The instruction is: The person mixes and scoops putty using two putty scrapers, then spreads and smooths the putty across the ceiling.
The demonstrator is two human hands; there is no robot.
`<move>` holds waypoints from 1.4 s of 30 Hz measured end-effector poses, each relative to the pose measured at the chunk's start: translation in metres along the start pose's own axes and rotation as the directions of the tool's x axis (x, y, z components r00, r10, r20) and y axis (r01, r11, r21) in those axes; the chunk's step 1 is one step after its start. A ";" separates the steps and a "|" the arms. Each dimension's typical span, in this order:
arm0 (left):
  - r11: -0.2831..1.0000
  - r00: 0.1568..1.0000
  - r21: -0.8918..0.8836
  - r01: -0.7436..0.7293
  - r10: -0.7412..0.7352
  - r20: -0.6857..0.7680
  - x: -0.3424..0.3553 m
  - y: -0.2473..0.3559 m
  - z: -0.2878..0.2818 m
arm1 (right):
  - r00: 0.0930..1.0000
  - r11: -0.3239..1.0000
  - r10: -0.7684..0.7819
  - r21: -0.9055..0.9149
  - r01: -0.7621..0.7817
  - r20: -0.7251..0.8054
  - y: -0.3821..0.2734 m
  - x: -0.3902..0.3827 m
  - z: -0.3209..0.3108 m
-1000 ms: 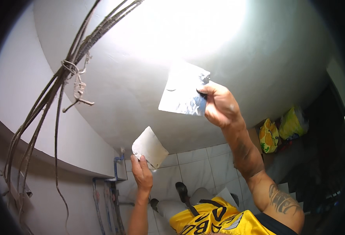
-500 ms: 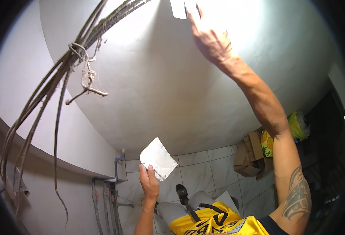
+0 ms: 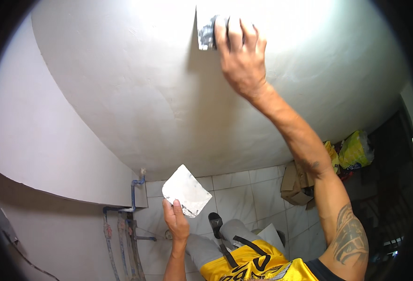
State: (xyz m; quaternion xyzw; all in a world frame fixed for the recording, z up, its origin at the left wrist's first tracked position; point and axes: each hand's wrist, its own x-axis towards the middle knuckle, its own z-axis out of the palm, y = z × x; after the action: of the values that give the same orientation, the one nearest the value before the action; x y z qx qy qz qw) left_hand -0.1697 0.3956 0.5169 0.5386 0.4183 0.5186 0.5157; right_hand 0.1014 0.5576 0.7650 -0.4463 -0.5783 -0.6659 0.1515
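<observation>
My right hand (image 3: 241, 58) reaches high on the pale plastered wall (image 3: 122, 70), fingers curled over the dark, smeared grip of a flat metal spreader (image 3: 206, 40). The spreader's blade is against the wall and casts a shadow below it. Lower down, my left hand (image 3: 176, 218) grips a square plate (image 3: 187, 187) coated in white material, thumb along its near corner, held out in front of my legs over the tiled floor.
A curved ledge (image 3: 61, 140) runs along the left, with blue and grey pipes (image 3: 131, 196) below it. At the right lie folded cardboard (image 3: 295, 187) and yellow-green plastic sacks (image 3: 356, 150) beside a dark railed area (image 3: 389, 220). My sandalled foot (image 3: 215, 225) stands on the tiles.
My right hand has risen with the spreader onto the upper wall, then come slightly down and left. The left plate has shifted slightly down and right. The hanging cables have left the view.
</observation>
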 end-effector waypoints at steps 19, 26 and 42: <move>0.938 0.984 -0.309 0.159 -0.177 -0.032 -0.003 -0.007 0.005 | 0.862 0.916 -0.106 0.386 -0.110 0.496 -0.091 -0.178 -0.054; 0.874 0.976 -0.443 0.198 -0.217 0.007 0.000 0.017 0.002 | 0.944 0.891 -0.135 0.455 -0.018 0.302 -0.021 -0.052 -0.080; 0.812 0.958 -0.519 0.266 -0.284 0.046 -0.004 0.011 0.013 | 0.971 0.996 0.080 0.016 -0.086 0.227 0.038 0.034 -0.004</move>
State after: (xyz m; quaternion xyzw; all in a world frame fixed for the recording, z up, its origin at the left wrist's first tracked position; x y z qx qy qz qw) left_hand -0.1579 0.3892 0.5285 0.3043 0.3446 0.5410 0.7043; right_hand 0.1081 0.5542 0.8149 -0.5408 -0.5811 -0.5966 0.1181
